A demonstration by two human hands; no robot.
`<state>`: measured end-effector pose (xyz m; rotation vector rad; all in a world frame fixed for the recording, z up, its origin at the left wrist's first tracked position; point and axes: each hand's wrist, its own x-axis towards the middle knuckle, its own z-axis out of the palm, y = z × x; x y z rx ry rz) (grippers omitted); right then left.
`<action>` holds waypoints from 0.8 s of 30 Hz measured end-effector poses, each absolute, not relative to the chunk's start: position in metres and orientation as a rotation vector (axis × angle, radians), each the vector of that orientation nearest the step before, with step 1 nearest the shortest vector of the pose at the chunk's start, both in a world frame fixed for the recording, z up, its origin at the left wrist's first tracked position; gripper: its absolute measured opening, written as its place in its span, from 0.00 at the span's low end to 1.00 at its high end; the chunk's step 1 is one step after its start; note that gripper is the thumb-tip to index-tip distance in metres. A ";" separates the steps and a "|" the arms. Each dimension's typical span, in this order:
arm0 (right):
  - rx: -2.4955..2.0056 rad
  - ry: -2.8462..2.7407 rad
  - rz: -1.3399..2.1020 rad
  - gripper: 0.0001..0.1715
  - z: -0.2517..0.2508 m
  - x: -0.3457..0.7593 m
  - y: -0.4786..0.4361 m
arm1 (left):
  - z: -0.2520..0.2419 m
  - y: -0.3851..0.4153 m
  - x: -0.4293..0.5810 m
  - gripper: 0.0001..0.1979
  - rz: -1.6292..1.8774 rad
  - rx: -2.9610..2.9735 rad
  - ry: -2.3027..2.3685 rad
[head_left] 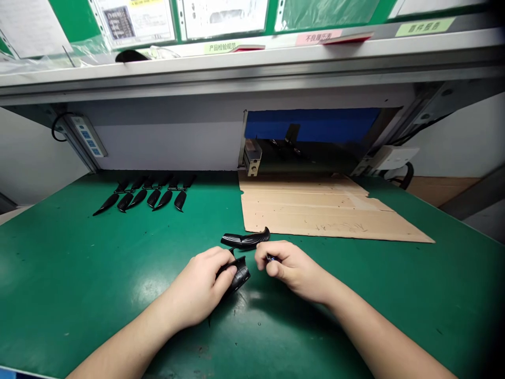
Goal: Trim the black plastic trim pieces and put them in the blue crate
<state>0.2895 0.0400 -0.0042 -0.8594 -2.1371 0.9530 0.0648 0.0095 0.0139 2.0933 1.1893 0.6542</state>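
Observation:
My left hand [209,284] grips a black curved plastic part [239,275] just above the green tabletop, its hollow end pointing right. To the right of it, my right hand [294,268] is closed with thumb and fingers curled around something small and dark with a bluish glint; most of it is hidden. Just beyond both hands lies another glossy black plastic piece [245,240], ribbed and curved up to a tip at its right end. The fingers of my right hand are close to that tip; whether they touch it I cannot tell.
Several black leaf-shaped plastic parts [148,195], joined by thin runners, lie at the back left of the green table [98,284]. A cardboard sheet [307,208] lies before an opening with a blue flap [315,122]. Above runs a metal-edged shelf [221,68]; a power strip [89,137] hangs left.

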 end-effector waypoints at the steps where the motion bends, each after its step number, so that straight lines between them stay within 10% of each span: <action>1: -0.883 -2.146 0.853 0.38 -0.005 0.290 0.040 | 0.015 0.010 0.065 0.10 0.684 2.018 1.160; 17: -1.194 -2.372 -0.287 0.43 -0.024 0.272 0.035 | 0.011 0.010 0.065 0.14 0.749 1.385 0.997; 24: -1.198 -2.412 -0.414 0.30 -0.021 0.268 0.034 | 0.009 0.010 0.064 0.14 0.740 1.447 1.040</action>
